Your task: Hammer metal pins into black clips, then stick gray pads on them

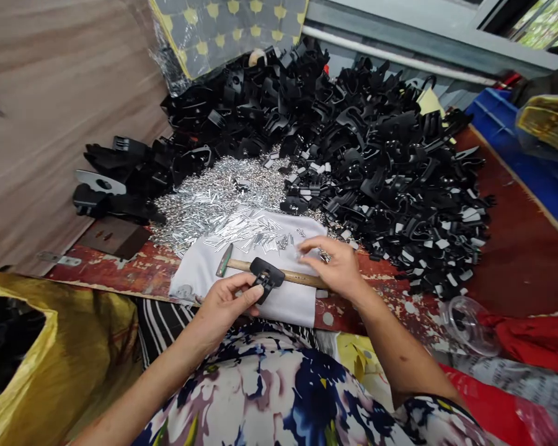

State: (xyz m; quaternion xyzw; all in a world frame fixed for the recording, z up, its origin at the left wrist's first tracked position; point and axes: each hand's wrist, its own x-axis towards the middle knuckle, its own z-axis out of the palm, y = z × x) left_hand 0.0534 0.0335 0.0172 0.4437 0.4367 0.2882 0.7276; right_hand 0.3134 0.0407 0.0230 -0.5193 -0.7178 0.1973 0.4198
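- Step in hand: your left hand [230, 296] presents a black plastic part [267, 274] in front of you while your right hand [337, 266] is poised near the small metal pieces. This reads as handling one part at a time.
- Left fingers: clamped on the lower end of the part, thumb on top.
- Right fingers: thumb and forefinger curve toward each other. The tips are blurred, so it cannot be told whether you pinch a small piece.
- Location: the part overlaps the handle of the hammer [302, 279] in view; contact with it cannot be confirmed.
- Next move, in judgement: it calls for a steady left hold and a precise right fingertip pinch, the pieces being small and slick.
- Materials: the hammer has a wooden handle and a greenish metal head, and lies on a smooth pale grey cloth [295, 308].
- Slim, shiny metal pins [248, 230] lie loose on the cloth's far side, beside a glittering metal heap [218, 192].
- Angular, matt black plastic parts [353, 142] are piled behind and to your right.
- The red table [144, 263] shows chipped, worn paint; a brown block [114, 237] sits at your left.
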